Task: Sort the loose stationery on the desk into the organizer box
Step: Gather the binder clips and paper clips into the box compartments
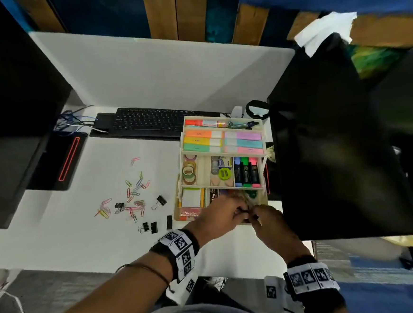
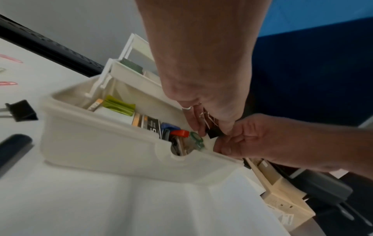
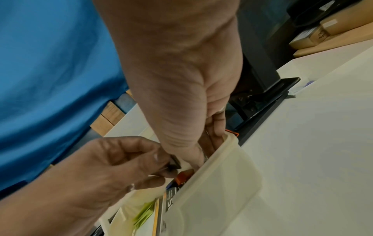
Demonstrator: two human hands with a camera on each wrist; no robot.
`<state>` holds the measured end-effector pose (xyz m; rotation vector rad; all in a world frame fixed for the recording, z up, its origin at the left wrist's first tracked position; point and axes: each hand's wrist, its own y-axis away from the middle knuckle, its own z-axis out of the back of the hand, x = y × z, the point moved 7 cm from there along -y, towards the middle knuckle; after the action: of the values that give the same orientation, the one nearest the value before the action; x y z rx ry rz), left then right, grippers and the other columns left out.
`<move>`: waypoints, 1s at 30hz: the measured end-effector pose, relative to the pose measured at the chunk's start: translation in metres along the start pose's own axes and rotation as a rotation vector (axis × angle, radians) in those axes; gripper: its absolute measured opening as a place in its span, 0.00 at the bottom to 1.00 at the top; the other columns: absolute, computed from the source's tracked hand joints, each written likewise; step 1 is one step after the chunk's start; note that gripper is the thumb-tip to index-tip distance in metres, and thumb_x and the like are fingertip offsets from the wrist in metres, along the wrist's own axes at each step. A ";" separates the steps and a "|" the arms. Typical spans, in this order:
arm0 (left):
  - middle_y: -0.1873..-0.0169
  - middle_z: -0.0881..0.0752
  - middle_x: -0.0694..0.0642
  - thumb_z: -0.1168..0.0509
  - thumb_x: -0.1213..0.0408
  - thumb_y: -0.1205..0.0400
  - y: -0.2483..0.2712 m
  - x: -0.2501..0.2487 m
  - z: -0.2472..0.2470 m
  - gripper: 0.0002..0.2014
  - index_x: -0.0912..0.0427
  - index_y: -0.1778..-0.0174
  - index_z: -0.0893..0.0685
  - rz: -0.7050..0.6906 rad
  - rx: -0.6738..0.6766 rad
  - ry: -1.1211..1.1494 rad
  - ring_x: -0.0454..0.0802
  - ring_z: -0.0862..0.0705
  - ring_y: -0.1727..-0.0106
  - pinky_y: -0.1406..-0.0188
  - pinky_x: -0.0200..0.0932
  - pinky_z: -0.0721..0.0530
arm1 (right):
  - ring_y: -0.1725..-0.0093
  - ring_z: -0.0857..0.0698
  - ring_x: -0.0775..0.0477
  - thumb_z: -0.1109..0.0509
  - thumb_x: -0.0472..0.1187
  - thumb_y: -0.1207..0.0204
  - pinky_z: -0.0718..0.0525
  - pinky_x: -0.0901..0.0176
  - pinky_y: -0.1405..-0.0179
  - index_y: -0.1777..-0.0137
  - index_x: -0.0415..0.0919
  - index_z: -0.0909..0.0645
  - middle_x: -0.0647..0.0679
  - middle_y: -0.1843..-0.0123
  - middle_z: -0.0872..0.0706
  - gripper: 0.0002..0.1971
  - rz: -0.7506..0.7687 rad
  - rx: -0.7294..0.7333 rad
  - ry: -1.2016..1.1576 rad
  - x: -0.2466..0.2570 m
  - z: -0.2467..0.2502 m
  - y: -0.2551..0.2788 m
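Note:
The cream organizer box (image 1: 181,158) stands open on the white desk, its tiers full of markers, tapes and sticky notes. Both hands meet over its front right compartment. My left hand (image 1: 240,213) pinches a small black binder clip (image 2: 213,133) between thumb and finger, just above the box's rim (image 3: 222,183). My right hand (image 1: 254,215) is against the clip (image 3: 174,163), and its fingers (image 3: 218,127) dip behind the rim, tips hidden. Loose coloured paper clips (image 1: 134,194) and several black binder clips (image 1: 148,227) lie left of the box.
A black keyboard (image 1: 153,121) lies behind the box. A dark monitor (image 1: 12,122) and a black device with a red line (image 1: 65,162) fill the left. A large black object (image 1: 335,146) crowds the box's right side. The desk's front edge runs just below my wrists.

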<state>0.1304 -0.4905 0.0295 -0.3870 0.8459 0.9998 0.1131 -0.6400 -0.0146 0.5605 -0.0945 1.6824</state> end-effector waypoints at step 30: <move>0.42 0.16 0.53 0.28 0.55 0.18 0.197 0.254 0.177 0.18 0.51 0.32 0.16 0.697 -0.313 -0.211 0.55 0.13 0.42 0.46 0.44 0.16 | 0.42 0.13 0.42 0.31 0.32 0.19 0.16 0.55 0.44 0.27 0.43 0.23 0.46 0.32 0.23 0.21 0.468 0.267 0.096 0.272 -0.069 -0.079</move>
<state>0.1074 -0.1305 -0.0380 -0.2415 0.6356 1.8005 0.1437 -0.3522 0.0169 0.6921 0.0763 2.1944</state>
